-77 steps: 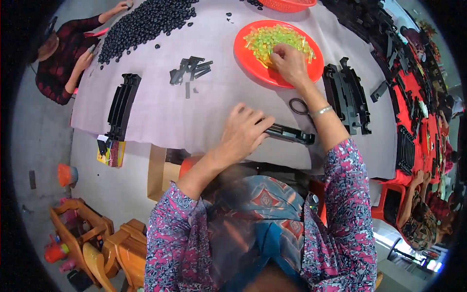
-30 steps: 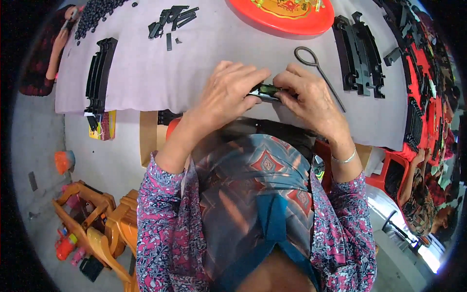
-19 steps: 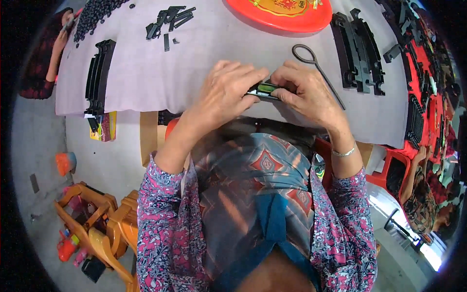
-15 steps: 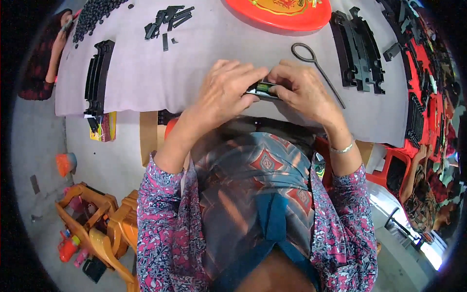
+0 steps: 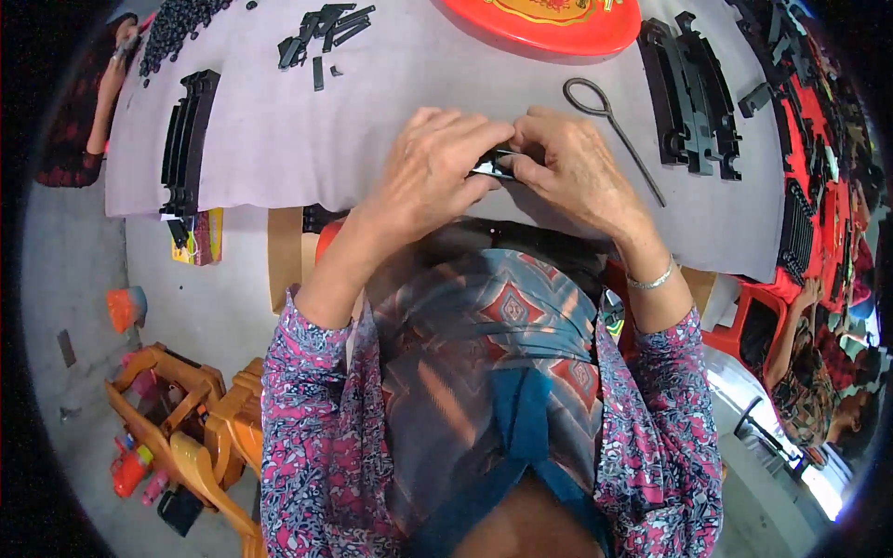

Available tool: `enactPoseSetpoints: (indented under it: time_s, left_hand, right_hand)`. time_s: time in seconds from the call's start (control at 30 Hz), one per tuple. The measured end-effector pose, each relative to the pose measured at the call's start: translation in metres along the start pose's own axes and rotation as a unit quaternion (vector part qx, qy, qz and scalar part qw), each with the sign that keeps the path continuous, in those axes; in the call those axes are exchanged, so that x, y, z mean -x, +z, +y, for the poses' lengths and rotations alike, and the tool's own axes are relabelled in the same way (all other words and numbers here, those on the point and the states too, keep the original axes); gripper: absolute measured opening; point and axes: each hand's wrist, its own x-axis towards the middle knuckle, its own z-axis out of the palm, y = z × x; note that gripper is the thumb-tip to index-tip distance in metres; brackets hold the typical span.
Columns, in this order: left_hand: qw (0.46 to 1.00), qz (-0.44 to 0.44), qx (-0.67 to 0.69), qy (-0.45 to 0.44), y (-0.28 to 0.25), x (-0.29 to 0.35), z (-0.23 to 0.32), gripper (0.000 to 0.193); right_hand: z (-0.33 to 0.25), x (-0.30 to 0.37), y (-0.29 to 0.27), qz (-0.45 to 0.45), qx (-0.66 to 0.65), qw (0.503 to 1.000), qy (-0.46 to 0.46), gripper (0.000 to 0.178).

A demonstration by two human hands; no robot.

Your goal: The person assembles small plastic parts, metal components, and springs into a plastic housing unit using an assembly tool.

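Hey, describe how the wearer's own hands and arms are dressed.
Left hand and right hand are gloveless. The sleeves, patterned pink, white and dark blue, leave both wrists uncovered. A silver-coloured bracelet circles the right wrist.

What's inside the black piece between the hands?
Between the left hand and the right hand, only a short, shiny stretch of the black piece shows. The hands cover the rest, so anything inside there cannot be seen.

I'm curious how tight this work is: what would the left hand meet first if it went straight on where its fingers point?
Beyond the black plastic piece the left hand holds, probably the right hand; whether their fingers touch is unclear.
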Motion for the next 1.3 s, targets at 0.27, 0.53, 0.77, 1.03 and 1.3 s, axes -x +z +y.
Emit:
enactPoseSetpoints:
  time_s: [0.27, 0.53, 0.77, 1.03, 1.3]
  left_hand:
    - [1.000, 0.010, -0.007, 0.012, 0.000, -0.001, 0.000, 0.034]
    - [0.999, 0.000, -0.047, 0.020, -0.003, 0.002, 0.001, 0.039]
    - [0.999, -0.007, -0.043, 0.013, -0.008, 0.002, 0.006, 0.043]
    - [0.999, 0.015, -0.044, 0.023, 0.002, 0.003, 0.002, 0.036]
    - [0.998, 0.020, -0.049, 0.027, 0.004, 0.003, 0.000, 0.034]
  right_hand:
    - [0.004, -0.003, -0.004, -0.028, -0.050, 0.998, 0.030, 0.019]
    - [0.044, 0.016, -0.035, 0.238, -0.082, 0.966, 0.055, 0.020]
    - [0.064, 0.028, -0.040, 0.160, 0.132, 0.975, 0.079, 0.020]
    - [0.067, 0.024, -0.033, 0.145, 0.094, 0.980, 0.093, 0.014]
    - [0.072, 0.026, -0.033, 0.127, -0.189, 0.970, 0.088, 0.015]
